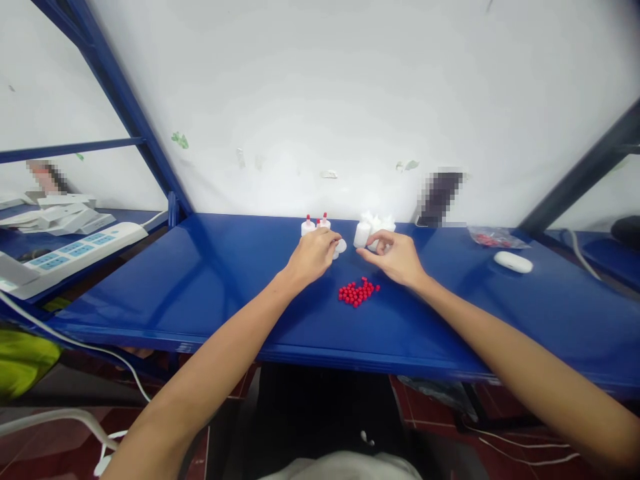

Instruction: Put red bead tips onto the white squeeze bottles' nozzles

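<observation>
My left hand (pixel 313 257) has its fingers closed on a small white rounded piece (pixel 341 246), most of which the fingers hide. Just behind that hand stand several white bottles with red tips (pixel 309 227). My right hand (pixel 397 259) curls its thumb and forefinger at the lower right side of a white bottle (pixel 361 235); the contact is small in view. More white bottles (pixel 385 223) without red tips are grouped behind the right hand, partly hidden by it. Small red caps (pixel 356 293) lie in a loose pile on the blue table (pixel 225 287), in front of and between my hands.
To the right lie a clear bag with red pieces (pixel 493 238) and a white oval case (pixel 513 262). A blurred-out dark object (pixel 441 197) leans on the wall. At left, a power strip (pixel 75 257) and white boxes (pixel 70 213) rest beyond the blue frame (pixel 127 100).
</observation>
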Motion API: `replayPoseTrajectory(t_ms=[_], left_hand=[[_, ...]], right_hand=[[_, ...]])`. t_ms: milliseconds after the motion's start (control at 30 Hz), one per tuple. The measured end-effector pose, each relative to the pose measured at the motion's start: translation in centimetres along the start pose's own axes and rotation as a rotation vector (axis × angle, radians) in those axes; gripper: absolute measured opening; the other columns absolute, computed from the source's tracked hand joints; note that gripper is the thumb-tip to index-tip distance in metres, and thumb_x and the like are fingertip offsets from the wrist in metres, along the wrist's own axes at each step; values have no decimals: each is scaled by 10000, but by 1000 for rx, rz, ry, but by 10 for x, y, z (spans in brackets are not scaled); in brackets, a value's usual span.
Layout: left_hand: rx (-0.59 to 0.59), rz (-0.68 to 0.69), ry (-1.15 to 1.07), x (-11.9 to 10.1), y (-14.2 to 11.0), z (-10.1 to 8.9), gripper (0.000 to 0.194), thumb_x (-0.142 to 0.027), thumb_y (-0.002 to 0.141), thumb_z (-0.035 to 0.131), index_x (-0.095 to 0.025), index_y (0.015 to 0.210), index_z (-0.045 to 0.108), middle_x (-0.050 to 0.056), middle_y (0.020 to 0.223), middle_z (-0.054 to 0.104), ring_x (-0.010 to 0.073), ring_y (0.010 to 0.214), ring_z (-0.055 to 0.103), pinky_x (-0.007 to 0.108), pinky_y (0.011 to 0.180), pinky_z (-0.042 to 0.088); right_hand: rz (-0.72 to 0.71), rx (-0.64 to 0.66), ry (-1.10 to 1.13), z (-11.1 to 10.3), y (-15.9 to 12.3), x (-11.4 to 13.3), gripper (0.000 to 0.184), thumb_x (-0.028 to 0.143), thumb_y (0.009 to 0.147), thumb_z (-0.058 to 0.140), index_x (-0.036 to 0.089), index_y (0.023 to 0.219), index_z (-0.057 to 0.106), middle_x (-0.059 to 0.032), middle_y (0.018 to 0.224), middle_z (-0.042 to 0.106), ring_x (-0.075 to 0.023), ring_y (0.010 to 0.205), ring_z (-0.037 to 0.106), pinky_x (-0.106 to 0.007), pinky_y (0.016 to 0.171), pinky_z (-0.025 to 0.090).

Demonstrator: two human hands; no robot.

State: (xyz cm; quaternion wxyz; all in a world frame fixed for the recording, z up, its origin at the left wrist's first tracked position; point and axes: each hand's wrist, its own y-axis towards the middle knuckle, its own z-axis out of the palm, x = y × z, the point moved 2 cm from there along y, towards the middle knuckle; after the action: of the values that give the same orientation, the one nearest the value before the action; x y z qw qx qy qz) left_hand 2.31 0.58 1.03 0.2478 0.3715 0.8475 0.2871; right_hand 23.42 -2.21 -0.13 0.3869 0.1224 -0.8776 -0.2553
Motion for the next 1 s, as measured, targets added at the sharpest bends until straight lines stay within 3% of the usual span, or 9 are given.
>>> replayPoseTrajectory(t_ms=[100, 233, 367, 567, 667, 833, 1000], left_hand=[[-1, 12, 28, -1, 0, 2, 195, -80, 903, 536, -136, 988, 702, 82, 976, 728, 191, 900, 683, 307, 809, 538], [-70, 23, 54, 2, 0, 2, 195, -118, 933, 520, -134, 1024, 692, 88, 995, 723, 199, 921, 684, 312, 811, 536], [-58, -9, 110, 5, 0, 5, 200, -140, 947, 506, -135, 1016, 694, 92, 991, 723, 207, 918, 686, 311, 801, 534], [-18, -54, 175, 5, 2, 11, 219, -104, 929, 498, -136, 1044, 682, 106, 1002, 718, 207, 902, 683, 307, 789, 536], [18, -56, 185, 7, 3, 13, 225, -95, 925, 491, -139, 1032, 685, 105, 986, 719, 210, 913, 681, 308, 801, 537], [73, -33, 195, 13, 3, 20, 255, -88, 930, 474, -119, 1090, 670, 124, 1019, 710, 230, 940, 680, 341, 829, 545], [-115, 86, 1, 0, 1, 15, 252, -103, 937, 511, -156, 1150, 634, 100, 1103, 672, 181, 995, 659, 318, 872, 544]], right_hand=[[23, -2, 133, -4, -1, 1, 211, 365, 792, 555, 183, 829, 654, 20, 583, 501, -140, 541, 490, -270, 557, 409], [89, 90, 265, -4, -1, 1, 246, 250, 785, 418, 210, 949, 597, 32, 600, 489, -143, 495, 496, -262, 498, 410], [44, 91, 184, -3, 2, 0, 245, 212, 827, 339, 226, 983, 527, 28, 659, 526, -136, 510, 503, -266, 540, 403], [-56, 76, -61, 0, 3, 2, 274, 262, 840, 469, 206, 1102, 529, -5, 789, 586, -137, 566, 483, -278, 613, 396], [-60, 48, -109, 2, 3, 4, 264, 274, 806, 533, 198, 1051, 593, -12, 806, 611, -137, 587, 498, -272, 636, 400], [-15, 92, -147, 3, 5, 4, 120, 248, 759, 554, 184, 795, 649, -2, 692, 621, -147, 615, 528, -261, 644, 389], [-40, 167, -72, 2, 3, 6, 176, 261, 808, 497, 173, 838, 647, 3, 669, 622, -148, 615, 536, -258, 641, 385]])
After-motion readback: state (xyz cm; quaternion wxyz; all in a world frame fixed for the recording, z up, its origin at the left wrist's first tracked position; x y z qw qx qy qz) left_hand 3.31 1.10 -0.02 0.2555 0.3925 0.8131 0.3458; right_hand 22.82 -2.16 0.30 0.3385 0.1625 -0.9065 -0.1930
